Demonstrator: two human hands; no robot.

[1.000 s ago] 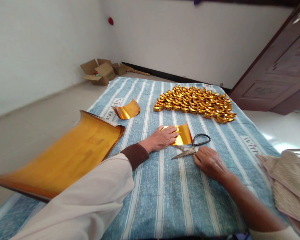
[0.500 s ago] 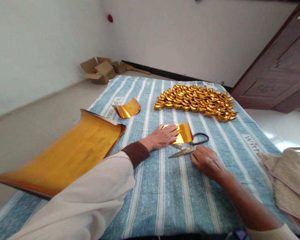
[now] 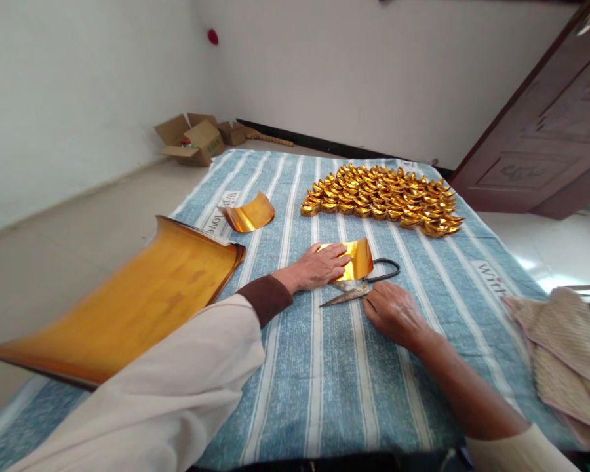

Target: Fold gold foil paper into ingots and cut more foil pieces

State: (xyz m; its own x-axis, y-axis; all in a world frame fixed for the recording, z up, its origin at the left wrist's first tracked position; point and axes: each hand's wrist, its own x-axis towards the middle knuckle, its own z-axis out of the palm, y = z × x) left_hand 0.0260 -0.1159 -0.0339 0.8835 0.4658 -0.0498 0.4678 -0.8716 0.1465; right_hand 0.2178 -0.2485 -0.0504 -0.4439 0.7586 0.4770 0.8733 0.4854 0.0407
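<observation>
My left hand [image 3: 323,265] lies flat, fingers stretched out, on a small shiny gold paper sheet [image 3: 358,259] whose right side curls up. Just in front of that sheet, my right hand [image 3: 393,311] is closed round one handle of a pair of scissors [image 3: 360,290]. The scissors' blades stand apart and point left; one black handle loop shows behind the hand, the other is hidden in it. A second curved gold sheet [image 3: 254,214] rests farther back on the left. Near my left sleeve lies a large stack of gold paper [image 3: 128,301].
Rows of folded gold paper ingots [image 3: 381,198] cover the back right of the striped blue tablecloth [image 3: 295,387]. A beige cloth [image 3: 565,341] hangs at the right edge. Cardboard boxes [image 3: 196,141] stand on the floor behind; a brown door [image 3: 545,124] is at right.
My right hand and the scissors have shifted slightly left, bringing the blades closer under the gold sheet's front edge. My left hand stays on the sheet.
</observation>
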